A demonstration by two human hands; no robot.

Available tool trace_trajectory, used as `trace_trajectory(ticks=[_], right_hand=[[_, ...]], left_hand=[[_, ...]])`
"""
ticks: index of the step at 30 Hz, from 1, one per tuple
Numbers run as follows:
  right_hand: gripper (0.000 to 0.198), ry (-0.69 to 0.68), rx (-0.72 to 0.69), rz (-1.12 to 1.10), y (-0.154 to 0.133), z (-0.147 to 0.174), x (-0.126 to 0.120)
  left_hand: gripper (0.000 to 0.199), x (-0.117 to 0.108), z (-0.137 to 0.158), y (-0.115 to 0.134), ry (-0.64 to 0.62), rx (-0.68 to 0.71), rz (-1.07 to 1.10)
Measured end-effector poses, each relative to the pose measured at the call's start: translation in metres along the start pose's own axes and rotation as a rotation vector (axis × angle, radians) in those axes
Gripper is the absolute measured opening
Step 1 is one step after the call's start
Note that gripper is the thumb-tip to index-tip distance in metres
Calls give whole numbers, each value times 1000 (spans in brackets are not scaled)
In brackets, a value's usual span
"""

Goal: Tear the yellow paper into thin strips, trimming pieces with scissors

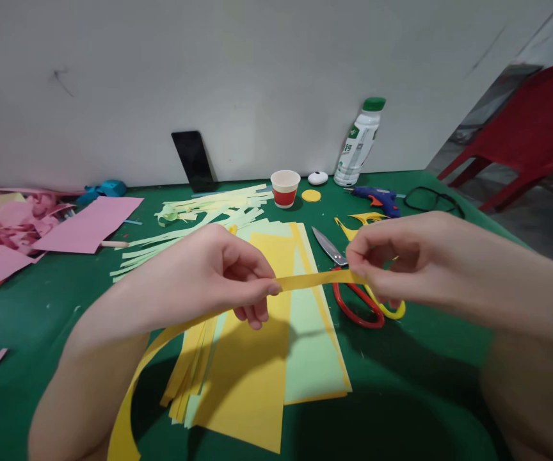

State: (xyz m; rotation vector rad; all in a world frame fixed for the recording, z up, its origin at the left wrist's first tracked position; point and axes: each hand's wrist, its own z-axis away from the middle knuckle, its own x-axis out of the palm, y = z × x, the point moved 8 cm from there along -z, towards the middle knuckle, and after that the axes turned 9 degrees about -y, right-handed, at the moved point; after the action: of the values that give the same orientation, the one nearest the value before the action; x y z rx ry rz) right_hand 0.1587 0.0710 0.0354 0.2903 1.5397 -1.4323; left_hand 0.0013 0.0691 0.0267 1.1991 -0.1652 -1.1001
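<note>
A long yellow paper strip is stretched between my two hands, above the sheets. My left hand pinches it between thumb and forefinger, and its loose tail curls down past the left wrist. Thumb and fingers of my right hand close on the strip's other end. Below lie a yellow paper sheet and pale green sheets, with cut yellow strips at their left. Scissors with red handles rest under the right hand, partly hidden by it.
Pale green strips and pink paper lie on the left. Along the wall stand a phone, a paper cup and a leaning bottle. A blue glue gun is at the back right, near a yellow disc.
</note>
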Motion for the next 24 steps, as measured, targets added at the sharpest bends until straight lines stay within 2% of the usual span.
trace_trajectory(ticks=[3, 6, 8, 9, 11, 12, 14, 16, 20, 24], right_hand=[[16, 4, 95, 147, 9, 3, -11], [15, 201, 204, 266, 14, 7, -35], [17, 325, 98, 250, 3, 10, -43], [20, 329, -3, 216, -7, 9, -40], [26, 200, -177, 147, -25, 4, -23], [26, 97, -213, 130, -30, 0, -11], [26, -106, -227, 113, -34, -6, 12], [27, -241, -232, 95, -35, -10, 26], [31, -381, -237, 61, -33, -12, 37], [29, -432, -240, 34, -35, -12, 41]], left_hand=[[14, -5, 1, -2, 20, -24, 1], [16, -10, 1, -2, 61, -21, -21], [17, -11, 0, -2, 64, 6, -29], [17, -9, 0, -1, 51, 19, -29], [18, -4, -3, -2, 10, 34, -30], [19, -1, -4, -2, -12, 39, -35], [22, 4, -5, -2, -48, 46, -59], [23, 8, -6, 0, -89, 58, -101], [27, 17, -5, 7, -162, 103, -268], [35, 25, -10, 9, -184, 111, -345]])
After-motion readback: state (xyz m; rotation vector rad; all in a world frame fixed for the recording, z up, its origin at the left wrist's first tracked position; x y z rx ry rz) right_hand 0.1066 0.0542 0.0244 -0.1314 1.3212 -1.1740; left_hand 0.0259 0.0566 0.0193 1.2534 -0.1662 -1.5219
